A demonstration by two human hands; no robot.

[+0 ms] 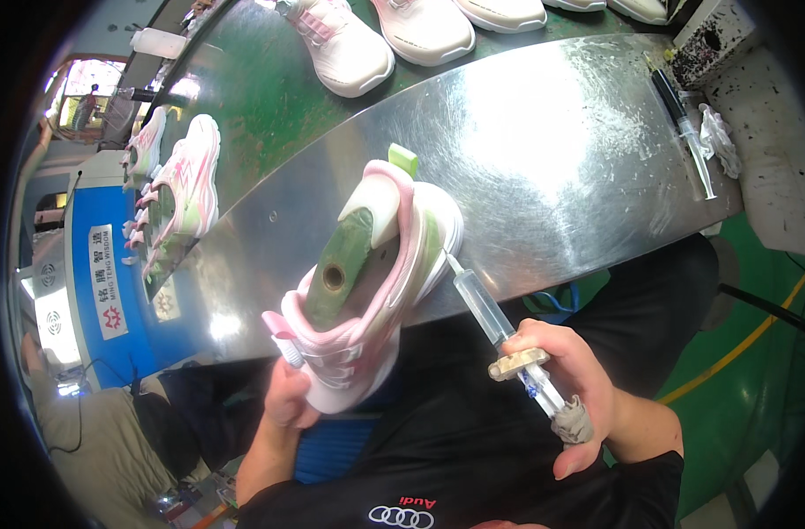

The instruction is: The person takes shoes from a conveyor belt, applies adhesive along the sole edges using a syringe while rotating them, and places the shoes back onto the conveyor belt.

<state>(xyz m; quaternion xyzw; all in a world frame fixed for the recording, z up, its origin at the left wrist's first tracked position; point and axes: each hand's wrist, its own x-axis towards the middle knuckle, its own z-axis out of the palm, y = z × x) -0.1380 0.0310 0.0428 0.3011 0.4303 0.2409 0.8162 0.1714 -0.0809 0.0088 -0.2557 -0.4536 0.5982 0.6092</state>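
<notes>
My left hand (290, 393) grips a pink and white sneaker (350, 353) by its toe end, with the heel pointing away from me. A green shoe last (342, 269) with a round hole fills the sneaker's opening, and a light green pull tab (403, 159) stands at the heel. In my right hand (588, 379) is a clear syringe (484, 304), with wrapping around its flange and plunger end. Its thin tip touches or nearly touches the sneaker's side near the sole; which of the two I cannot tell.
A metal worktop (526, 159) lies ahead. Several sneakers (350, 53) line the green surface behind it; more sneakers (186, 176) stand at left. Another syringe (685, 128), holding something dark, rests at right beside crumpled white material (720, 141). A seated person's leg (111, 450) shows at lower left.
</notes>
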